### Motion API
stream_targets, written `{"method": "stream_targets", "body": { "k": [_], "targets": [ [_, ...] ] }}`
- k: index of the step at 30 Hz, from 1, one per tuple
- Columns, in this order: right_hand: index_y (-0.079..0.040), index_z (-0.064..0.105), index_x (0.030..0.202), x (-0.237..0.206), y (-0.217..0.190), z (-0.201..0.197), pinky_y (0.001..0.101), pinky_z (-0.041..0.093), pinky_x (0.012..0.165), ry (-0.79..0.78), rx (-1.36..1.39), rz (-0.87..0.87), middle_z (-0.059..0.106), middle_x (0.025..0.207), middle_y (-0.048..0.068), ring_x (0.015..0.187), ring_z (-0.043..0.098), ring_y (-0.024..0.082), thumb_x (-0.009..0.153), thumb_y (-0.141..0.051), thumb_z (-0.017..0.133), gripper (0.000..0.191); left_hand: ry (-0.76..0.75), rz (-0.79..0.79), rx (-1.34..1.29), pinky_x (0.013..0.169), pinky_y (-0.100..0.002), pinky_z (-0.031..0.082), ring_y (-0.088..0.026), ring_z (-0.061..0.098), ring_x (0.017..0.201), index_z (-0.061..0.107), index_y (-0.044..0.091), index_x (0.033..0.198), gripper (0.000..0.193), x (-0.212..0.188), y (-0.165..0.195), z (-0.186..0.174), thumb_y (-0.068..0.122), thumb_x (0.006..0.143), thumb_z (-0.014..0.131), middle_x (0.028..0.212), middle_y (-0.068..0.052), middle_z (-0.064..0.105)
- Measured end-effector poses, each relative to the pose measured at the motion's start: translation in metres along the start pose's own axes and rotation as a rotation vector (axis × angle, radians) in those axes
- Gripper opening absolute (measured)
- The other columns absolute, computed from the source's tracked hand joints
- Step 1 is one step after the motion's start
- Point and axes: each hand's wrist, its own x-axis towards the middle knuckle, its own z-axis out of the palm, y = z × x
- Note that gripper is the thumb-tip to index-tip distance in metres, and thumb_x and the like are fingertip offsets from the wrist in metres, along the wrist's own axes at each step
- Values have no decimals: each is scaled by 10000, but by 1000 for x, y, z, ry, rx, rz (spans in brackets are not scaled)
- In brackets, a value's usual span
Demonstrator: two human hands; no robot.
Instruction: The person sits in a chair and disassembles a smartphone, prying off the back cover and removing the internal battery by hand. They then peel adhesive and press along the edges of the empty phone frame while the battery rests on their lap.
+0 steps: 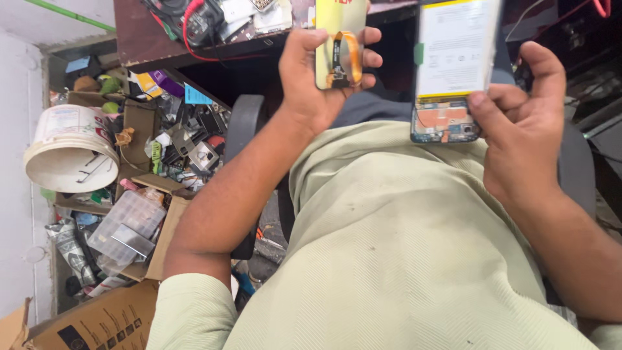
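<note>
A: What does the left hand (317, 78) have?

B: A flat, pale yellow phone part (341, 42), held upright at the far side of the view. The fingers (370, 59) wrap around its right edge and the thumb sits on its left edge, so the grip is closed on it. An orange flex ribbon (353, 55) curves down its face to a small connector near the bottom.

A: And the right hand (528, 129)?

B: It holds an opened phone (453, 71) just to the right of the yellow part, the two well clear of each other. The thumb (486, 107) presses on the lower right corner of the white battery (453, 48), and the other fingers curl behind the right edge. Below the battery an orange circuit board (444, 123) shows, with small dark parts beside it.

A: Where are both things relative to the person?

B: Raised above the lap, over the pale green shirt (402, 246), with the edge of a brown surface (168, 39) just beyond them. A tangle of red wire (188, 35) and some tools lie on that surface, far left.

A: Anything else on the left?

B: A white bucket (68, 149) on its side, a clear plastic compartment box (126, 223), cardboard boxes (97, 321), and a heap of small metal and plastic scraps (191, 146) between them. A dark chair arm (243, 129) stands just beside the left forearm.
</note>
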Motion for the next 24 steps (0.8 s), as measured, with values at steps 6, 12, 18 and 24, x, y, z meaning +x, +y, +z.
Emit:
{"method": "stream_targets", "body": {
  "k": [6,12,18,24],
  "targets": [
    [-49,388,1610,2,-24,7,224,578,851,-40,181,-93,745,1142,85,1003,711,110,1080,55,605,582,-432,-55,-51,742,-389,568,-321,693,949,400,-76,1490,788,-5,18,9,420,898,559,1242,-269,617],
    [16,532,1453,0,-42,17,319,594,1102,13,249,-49,732,1211,115,1154,721,155,1043,84,549,416,-557,-173,-94,763,-403,586,-336,697,963,302,-104,1538,936,-17,16,26,380,816,650,1244,-294,591],
    [20,551,1420,-5,-42,18,364,585,1127,-11,222,-52,718,1259,142,1193,710,188,1052,88,540,374,-613,-187,-111,739,-381,586,-334,708,961,301,-135,1532,921,-22,9,34,364,844,658,1242,-307,593],
    [29,574,1381,-8,-35,12,339,576,1092,-29,204,-25,722,1215,133,1167,713,175,1042,96,540,347,-608,-218,-162,733,-372,582,-333,710,962,299,-124,1533,900,-23,2,34,360,859,645,1248,-307,589]
  ]
}}
